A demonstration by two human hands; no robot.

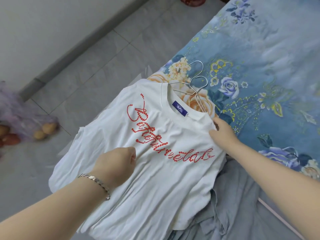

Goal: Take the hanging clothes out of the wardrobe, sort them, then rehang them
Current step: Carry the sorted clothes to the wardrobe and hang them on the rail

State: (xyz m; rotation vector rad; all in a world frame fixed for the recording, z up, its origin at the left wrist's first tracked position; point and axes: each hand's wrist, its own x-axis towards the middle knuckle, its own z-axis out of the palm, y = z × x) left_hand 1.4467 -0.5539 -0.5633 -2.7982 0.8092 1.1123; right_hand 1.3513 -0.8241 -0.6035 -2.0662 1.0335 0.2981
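Observation:
A white T-shirt (155, 179) with red beaded script across the chest lies flat on the bed, front up, collar pointing away from me. Two metal wire hangers (197, 84) stick out of its neck opening, hooks resting on the bedsheet. My left hand (117, 163), with a bracelet on the wrist, rests as a closed fist on the shirt's chest and seems to pinch the fabric. My right hand (223, 130) grips the shirt's shoulder beside the collar. A grey garment (242, 205) lies bunched under and to the right of the shirt.
The bed carries a blue floral sheet (259, 66) stretching away to the right. Grey tiled floor (86, 66) runs along the bed's left side to a white wall. A purple mesh bag of fruit (26, 125) sits on the floor at the left.

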